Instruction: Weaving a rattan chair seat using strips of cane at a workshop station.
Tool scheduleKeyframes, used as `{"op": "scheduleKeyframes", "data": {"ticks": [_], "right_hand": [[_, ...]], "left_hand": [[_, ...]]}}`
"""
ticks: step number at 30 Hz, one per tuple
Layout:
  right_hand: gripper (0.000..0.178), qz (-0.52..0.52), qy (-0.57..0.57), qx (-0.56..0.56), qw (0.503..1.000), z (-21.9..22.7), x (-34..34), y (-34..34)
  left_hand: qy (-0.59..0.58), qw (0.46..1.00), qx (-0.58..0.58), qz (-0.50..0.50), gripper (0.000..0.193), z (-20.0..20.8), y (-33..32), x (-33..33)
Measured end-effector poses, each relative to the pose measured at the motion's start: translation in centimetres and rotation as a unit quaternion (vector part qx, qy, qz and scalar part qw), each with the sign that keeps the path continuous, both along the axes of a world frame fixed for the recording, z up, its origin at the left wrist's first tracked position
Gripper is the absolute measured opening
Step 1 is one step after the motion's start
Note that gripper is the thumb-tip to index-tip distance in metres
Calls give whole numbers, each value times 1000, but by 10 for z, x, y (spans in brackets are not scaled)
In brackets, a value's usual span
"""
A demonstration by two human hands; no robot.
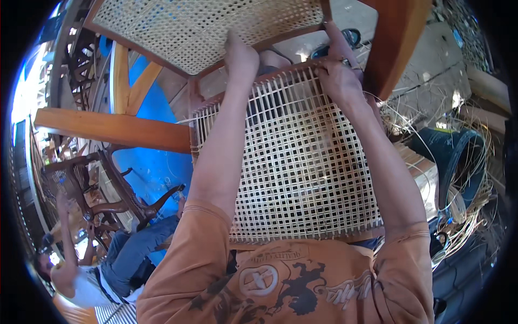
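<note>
A wooden chair lies in front of me, its seat panel (307, 167) half woven from pale cane strips. Close to my body the weave is a tight grid; toward the far rail, mostly lengthwise strands show with dark gaps between them. My left hand (241, 56) is raised just beyond that rail, in front of the finished cane backrest (189, 32). Its fingers are closed, and whatever they hold is hidden. At the far right corner of the seat, my right hand (341, 82) rests with curled fingers against the rail and strand ends; what it pinches is too small to make out.
An orange-brown wooden arm (118, 128) juts left, and another wooden piece (396, 43) rises at right. Loose cane strands surround a dark bucket (469, 156) on the right. At left, another person (86, 281) works beside a dark carved chair (108, 189) near a blue sheet (145, 167).
</note>
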State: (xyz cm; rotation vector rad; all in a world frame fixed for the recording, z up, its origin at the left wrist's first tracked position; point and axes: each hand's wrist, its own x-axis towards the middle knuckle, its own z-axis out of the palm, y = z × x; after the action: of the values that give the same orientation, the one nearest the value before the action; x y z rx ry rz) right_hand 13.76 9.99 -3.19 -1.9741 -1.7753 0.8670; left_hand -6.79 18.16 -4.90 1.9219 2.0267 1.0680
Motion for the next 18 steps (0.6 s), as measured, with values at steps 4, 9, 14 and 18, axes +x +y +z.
{"op": "scheduleKeyframes", "data": {"ticks": [4,9,14,18], "right_hand": [[24,31,-109,29,993,-28,-14,12],[23,11,64,24,998,-18,-9,20],[13,-34,208,31,977,-20,-6,10],[13,-37,221,64,973,-23,-8,7]], "left_hand": [[58,986,-153,-14,25,47,-34,14],[-150,975,-149,-65,24,37,-66,41],[-325,873,-333,-146,20,10,-78,68],[-358,849,-352,-167,20,-3,-81,72]]}}
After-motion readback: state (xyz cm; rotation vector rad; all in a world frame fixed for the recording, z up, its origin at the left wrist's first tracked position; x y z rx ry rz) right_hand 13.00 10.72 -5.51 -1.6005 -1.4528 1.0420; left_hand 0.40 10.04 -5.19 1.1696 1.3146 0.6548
